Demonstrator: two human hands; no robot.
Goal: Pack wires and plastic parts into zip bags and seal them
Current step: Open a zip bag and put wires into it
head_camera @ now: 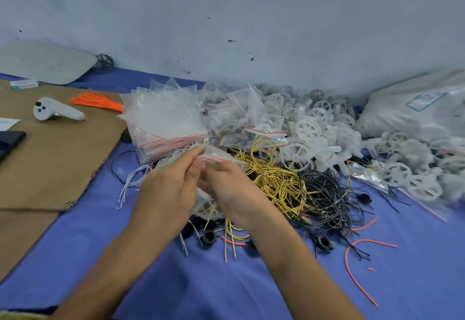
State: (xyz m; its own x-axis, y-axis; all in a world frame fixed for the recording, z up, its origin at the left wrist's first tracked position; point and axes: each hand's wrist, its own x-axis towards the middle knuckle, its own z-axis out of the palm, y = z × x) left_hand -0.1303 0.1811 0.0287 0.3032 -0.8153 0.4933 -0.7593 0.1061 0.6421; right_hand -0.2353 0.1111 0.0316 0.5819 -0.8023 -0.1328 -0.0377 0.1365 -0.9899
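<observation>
Surface: blue cloth, its far side heaped.
Cardboard sheet: flat, at left.
White plastic wheels: loose heap, right rear.
Empty bags: stack at centre rear, beside the wheels.
Yellow wires, black wires: tangled, just right of the hands.
Zip bag: held above the surface at centre, red strip uppermost. Contents blurred, probably wires and a white part.
Left hand, right hand: close together, both pinching the bag's mouth.
Handling: likely at the sealing step. Tuck wire ends below the strip, then press the tracks shut from one corner to the other.
</observation>
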